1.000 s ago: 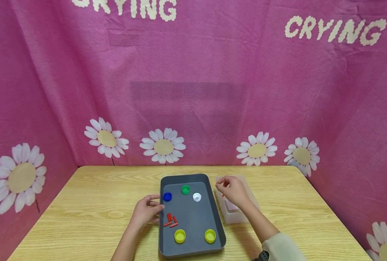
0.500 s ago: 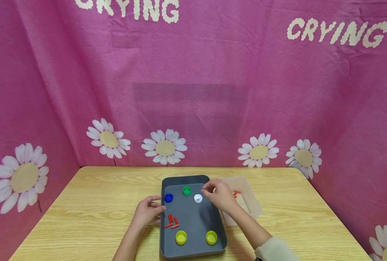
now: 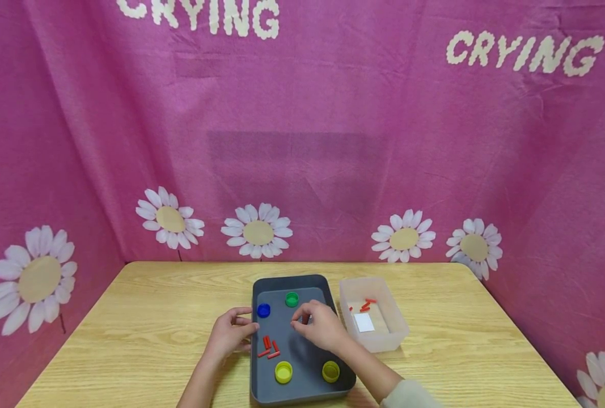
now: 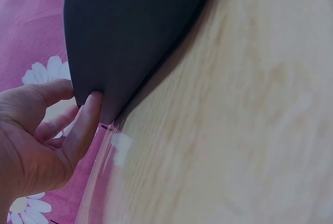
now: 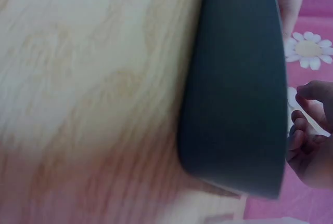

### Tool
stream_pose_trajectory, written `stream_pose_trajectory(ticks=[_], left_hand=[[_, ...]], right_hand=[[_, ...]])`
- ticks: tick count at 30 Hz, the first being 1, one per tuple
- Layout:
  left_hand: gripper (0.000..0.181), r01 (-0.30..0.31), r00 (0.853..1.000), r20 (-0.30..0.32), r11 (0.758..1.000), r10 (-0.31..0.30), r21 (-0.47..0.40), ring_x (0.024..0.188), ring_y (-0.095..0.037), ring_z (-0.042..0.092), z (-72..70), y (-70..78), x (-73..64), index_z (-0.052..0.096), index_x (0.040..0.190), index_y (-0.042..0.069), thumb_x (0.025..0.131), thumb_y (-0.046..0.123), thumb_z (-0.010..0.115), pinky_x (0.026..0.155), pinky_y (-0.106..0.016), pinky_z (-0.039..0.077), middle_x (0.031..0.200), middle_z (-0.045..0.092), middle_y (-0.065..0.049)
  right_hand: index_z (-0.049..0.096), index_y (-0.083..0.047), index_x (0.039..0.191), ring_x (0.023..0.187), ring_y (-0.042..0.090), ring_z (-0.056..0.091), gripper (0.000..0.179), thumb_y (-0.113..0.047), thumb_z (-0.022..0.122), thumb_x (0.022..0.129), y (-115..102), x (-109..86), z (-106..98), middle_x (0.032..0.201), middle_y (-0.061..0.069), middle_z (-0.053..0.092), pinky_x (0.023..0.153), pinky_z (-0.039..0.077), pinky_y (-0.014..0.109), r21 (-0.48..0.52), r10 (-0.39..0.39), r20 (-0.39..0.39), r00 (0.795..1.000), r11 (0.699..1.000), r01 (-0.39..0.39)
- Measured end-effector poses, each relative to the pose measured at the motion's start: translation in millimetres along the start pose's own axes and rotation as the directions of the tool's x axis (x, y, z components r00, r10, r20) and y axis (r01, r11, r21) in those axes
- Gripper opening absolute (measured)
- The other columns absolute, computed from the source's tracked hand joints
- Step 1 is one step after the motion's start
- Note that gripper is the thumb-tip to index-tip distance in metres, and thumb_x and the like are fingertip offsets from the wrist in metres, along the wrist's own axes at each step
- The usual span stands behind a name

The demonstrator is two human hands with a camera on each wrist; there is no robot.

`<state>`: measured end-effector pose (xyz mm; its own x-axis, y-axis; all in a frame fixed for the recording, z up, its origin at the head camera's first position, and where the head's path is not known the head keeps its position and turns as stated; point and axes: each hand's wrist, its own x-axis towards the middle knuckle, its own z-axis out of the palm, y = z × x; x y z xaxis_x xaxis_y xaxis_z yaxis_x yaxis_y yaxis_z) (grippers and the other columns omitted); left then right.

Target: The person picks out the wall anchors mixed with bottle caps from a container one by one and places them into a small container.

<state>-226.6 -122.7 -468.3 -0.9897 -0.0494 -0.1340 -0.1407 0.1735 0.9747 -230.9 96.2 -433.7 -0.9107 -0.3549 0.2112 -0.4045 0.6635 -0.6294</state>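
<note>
1. Tray (image 3: 304,388), dark grey, on table (image 3: 154,323); left hand (image 3: 228,333) pinches its left rim.
2. Right hand (image 3: 322,327) above tray, thumb and fingertips close together; cannot tell whether anything is held.
3. Red pieces (image 3: 267,342) clustered inside tray, near left yellow cap (image 3: 283,373); others in translucent box (image 3: 390,341).

Soft, even light fills the head view, a faint shadow (image 3: 303,348) pooling in the tray (image 3: 304,379) just nearer than the right grip (image 3: 322,327). Beside the left grip (image 4: 47,135), the surface (image 4: 234,130) blurs pale and hazy; the right wrist view shows smeared grain, pinkish toward the bottom.
</note>
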Motion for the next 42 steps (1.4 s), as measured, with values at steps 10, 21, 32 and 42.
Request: stream_pose_trajectory(ticks=[10, 21, 32, 42], left_hand=[[0.046, 0.007, 1.0, -0.005, 1.0, -0.007, 0.007, 0.066, -0.015, 0.063, 0.3, -0.1, 0.8, 0.054, 0.123, -0.002, 0.08, 0.004, 0.069, 0.053, -0.033, 0.057, 0.095, 0.062, -0.015], [0.046, 0.012, 1.0, -0.001, 1.0, -0.012, 0.013, 0.068, -0.015, 0.063, 0.0, 0.9, 0.3, 0.054, 0.124, -0.002, 0.081, 0.005, 0.069, 0.055, -0.035, 0.058, 0.096, 0.062, -0.016], [0.046, 0.014, 1.0, -0.001, 1.0, -0.014, 0.012, 0.068, -0.015, 0.064, -0.8, 0.5, -0.1, 0.053, 0.124, -0.002, 0.081, 0.006, 0.069, 0.055, -0.035, 0.058, 0.096, 0.062, -0.016], [0.046, 0.01, 1.0, 0.002, 1.0, -0.01, 0.012, 0.068, -0.015, 0.064, -0.3, 0.4, -0.3, 0.053, 0.124, -0.002, 0.081, 0.006, 0.069, 0.054, -0.034, 0.057, 0.095, 0.061, -0.015]], right_hand=[[0.069, -0.016, 0.08, 0.062, 0.003, 0.044, 0.004, -0.019, 0.07, 0.082, -0.7, -0.5, 18.0, 0.072, -0.007, 0.052, 0.053, 0.038, 0.017, 0.018, -0.004, 0.145, 0.989, 1.0, 0.002], [0.07, -0.015, 0.083, 0.063, 0.003, 0.046, 0.004, -0.019, 0.069, 0.083, 3.9, -0.2, 33.4, 0.072, -0.008, 0.052, 0.054, 0.041, 0.017, 0.057, 0.015, 0.259, 0.966, 0.998, -0.031], [0.071, -0.016, 0.081, 0.067, 0.0, 0.046, 0.004, -0.019, 0.073, 0.079, 2.3, 0.8, 39.2, 0.075, -0.009, 0.054, 0.058, 0.04, 0.015, 0.034, -0.011, 0.308, 0.951, 0.999, 0.001], [0.071, -0.014, 0.081, 0.066, 0.0, 0.045, 0.004, -0.017, 0.074, 0.078, 2.7, 3.5, 40.4, 0.072, -0.011, 0.055, 0.058, 0.039, 0.015, 0.031, -0.01, 0.328, 0.945, 1.0, 0.0]])
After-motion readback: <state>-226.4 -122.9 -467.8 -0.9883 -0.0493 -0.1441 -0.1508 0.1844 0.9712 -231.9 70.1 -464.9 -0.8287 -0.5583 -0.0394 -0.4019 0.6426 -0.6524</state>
